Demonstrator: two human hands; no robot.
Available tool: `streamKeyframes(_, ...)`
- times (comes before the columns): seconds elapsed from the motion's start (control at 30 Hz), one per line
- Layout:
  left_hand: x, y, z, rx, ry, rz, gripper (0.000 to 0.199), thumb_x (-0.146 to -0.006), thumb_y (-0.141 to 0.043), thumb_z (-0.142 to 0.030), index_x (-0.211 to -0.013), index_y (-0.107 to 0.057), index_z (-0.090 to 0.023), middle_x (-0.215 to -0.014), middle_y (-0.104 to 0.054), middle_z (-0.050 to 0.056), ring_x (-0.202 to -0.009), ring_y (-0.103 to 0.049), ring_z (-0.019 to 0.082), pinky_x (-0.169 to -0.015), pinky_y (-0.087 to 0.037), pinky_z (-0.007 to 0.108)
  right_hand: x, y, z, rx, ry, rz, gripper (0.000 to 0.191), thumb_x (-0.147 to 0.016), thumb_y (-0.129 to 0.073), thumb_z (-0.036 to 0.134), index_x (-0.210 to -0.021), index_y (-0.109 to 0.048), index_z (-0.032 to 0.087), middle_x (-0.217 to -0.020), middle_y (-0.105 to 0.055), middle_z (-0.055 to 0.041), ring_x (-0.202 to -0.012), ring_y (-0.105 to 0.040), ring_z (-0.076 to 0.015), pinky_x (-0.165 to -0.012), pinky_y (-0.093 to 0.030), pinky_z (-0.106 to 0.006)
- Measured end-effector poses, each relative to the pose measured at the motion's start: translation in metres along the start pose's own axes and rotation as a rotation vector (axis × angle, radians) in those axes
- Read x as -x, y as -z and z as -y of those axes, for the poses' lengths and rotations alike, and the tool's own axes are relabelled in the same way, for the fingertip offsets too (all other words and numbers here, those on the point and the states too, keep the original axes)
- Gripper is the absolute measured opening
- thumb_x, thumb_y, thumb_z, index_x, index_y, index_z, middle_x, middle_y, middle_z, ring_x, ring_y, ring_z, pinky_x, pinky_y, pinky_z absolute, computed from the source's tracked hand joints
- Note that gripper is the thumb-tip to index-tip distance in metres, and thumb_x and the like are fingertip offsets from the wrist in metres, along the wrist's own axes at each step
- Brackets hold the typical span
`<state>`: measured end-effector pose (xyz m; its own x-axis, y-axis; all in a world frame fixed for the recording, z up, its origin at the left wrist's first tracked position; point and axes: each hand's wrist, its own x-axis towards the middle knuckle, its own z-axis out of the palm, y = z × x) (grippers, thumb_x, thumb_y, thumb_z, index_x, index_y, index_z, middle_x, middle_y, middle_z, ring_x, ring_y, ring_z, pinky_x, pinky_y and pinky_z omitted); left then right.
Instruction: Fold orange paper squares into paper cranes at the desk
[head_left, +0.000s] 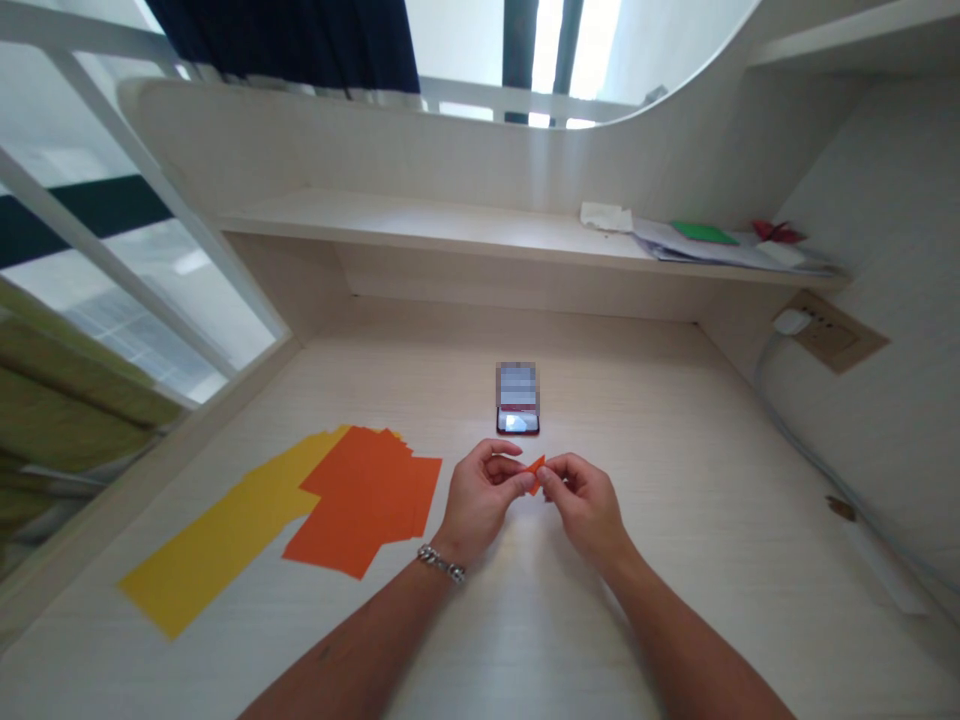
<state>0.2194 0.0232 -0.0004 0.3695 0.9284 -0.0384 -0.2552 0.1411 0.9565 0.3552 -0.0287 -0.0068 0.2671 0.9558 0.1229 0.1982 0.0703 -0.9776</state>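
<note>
I have a small folded piece of orange paper (535,474) up between my two hands, on the near side of the phone (517,424) and a touch to its right. The fingers of my left hand (476,500) are closed on one side of it, thumb and fingertips pinching; those of my right hand (592,510) grip the other side. I'd judge I'm at a fine bit of shaping or creasing, though which fold it is I cannot tell. The next move calls for a steady pinch on one side and a light, exact press from the other, with the edges kept lined up. Left of the phone and nearer me, the orange sheets (367,500) lie on the table (675,420), partly over the yellow sheets (202,560), which reach farther left.
</note>
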Motion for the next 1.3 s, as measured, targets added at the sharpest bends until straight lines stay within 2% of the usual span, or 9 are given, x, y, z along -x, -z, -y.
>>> streamKeyframes(0.17,0.001,0.002,0.004,-0.041,-0.028,0.026,0.031,-0.062,-0.077,-0.017,-0.087,-0.057,-0.016,-0.067,-0.067,0.001,-0.063,-0.065,0.015,-0.061,-0.051,0.026,-0.003,0.001,-0.003,-0.098,-0.042,0.021,0.02,-0.076,-0.065,0.036,-0.08,-0.066,0.017,-0.071,-0.067,-0.0036,-0.064,-0.06,-0.0161,-0.056,-0.046,-0.026)
streamKeyframes(0.33,0.0,0.004,0.009,-0.081,-0.03,0.056,0.025,-0.065,-0.076,-0.019,-0.083,-0.059,-0.015,-0.072,-0.066,0.003,-0.068,-0.065,0.015,-0.065,-0.051,0.026,-0.007,0.003,-0.006,-0.158,-0.074,-0.002,0.02,-0.073,-0.067,0.036,-0.073,-0.067,0.016,-0.065,-0.065,-0.0035,-0.059,-0.057,-0.0146,-0.056,-0.047,-0.026)
streamKeyframes(0.5,-0.004,0.007,0.008,-0.003,0.026,0.022,0.028,-0.062,-0.078,-0.021,-0.084,-0.062,-0.014,-0.075,-0.069,0.005,-0.067,-0.065,0.016,-0.065,-0.051,0.027,-0.009,0.007,0.001,-0.371,-0.247,0.073,0.03,-0.073,-0.065,0.046,-0.077,-0.066,0.017,-0.072,-0.066,-0.0053,-0.063,-0.058,-0.0151,-0.052,-0.048,-0.024)
streamKeyframes(0.73,-0.008,0.014,0.008,0.028,0.078,0.111,0.027,-0.063,-0.078,-0.023,-0.083,-0.063,-0.013,-0.076,-0.07,0.006,-0.067,-0.066,0.016,-0.063,-0.051,0.027,-0.007,0.009,0.007,-0.442,-0.316,0.149,0.028,-0.068,-0.071,0.043,-0.075,-0.066,0.017,-0.071,-0.066,-0.0037,-0.061,-0.058,-0.0134,-0.052,-0.047,-0.023)
streamKeyframes(0.93,-0.009,0.014,0.011,0.001,0.041,0.114,0.025,-0.063,-0.077,-0.022,-0.082,-0.064,-0.014,-0.078,-0.069,0.006,-0.07,-0.064,0.015,-0.066,-0.05,0.027,-0.008,0.006,0.0,-0.389,-0.274,0.139,0.027,-0.073,-0.066,0.043,-0.075,-0.063,0.016,-0.069,-0.065,-0.0028,-0.059,-0.058,-0.0122,-0.053,-0.046,-0.023)
streamKeyframes(1.03,-0.009,0.015,0.011,-0.156,-0.034,0.084,0.02,-0.065,-0.075,-0.026,-0.078,-0.065,-0.015,-0.078,-0.069,0.005,-0.071,-0.064,0.016,-0.068,-0.05,0.028,-0.008,0.004,-0.004,-0.315,-0.207,0.105,0.025,-0.078,-0.062,0.042,-0.078,-0.061,0.017,-0.071,-0.065,-0.0026,-0.062,-0.058,-0.0128,-0.054,-0.047,-0.023)
streamKeyframes(1.13,-0.008,0.016,0.009,-0.34,-0.103,0.047,0.018,-0.068,-0.073,-0.031,-0.074,-0.066,-0.015,-0.072,-0.068,0.004,-0.066,-0.063,0.016,-0.063,-0.049,0.027,-0.006,0.001,-0.007,-0.193,-0.107,0.065,0.023,-0.081,-0.058,0.04,-0.081,-0.06,0.018,-0.073,-0.064,-0.0027,-0.067,-0.058,-0.0144,-0.056,-0.049,-0.024)
streamKeyframes(1.3,-0.006,0.013,0.006,-0.374,-0.092,0.132,0.018,-0.076,-0.066,-0.033,-0.079,-0.068,-0.015,-0.08,-0.069,0.008,-0.074,-0.063,0.019,-0.069,-0.05,0.029,-0.001,-0.002,-0.007,-0.057,0.015,0.034,0.018,-0.085,-0.054,0.035,-0.084,-0.061,0.018,-0.079,-0.061,-0.0038,-0.072,-0.059,-0.0165,-0.056,-0.053,-0.026)
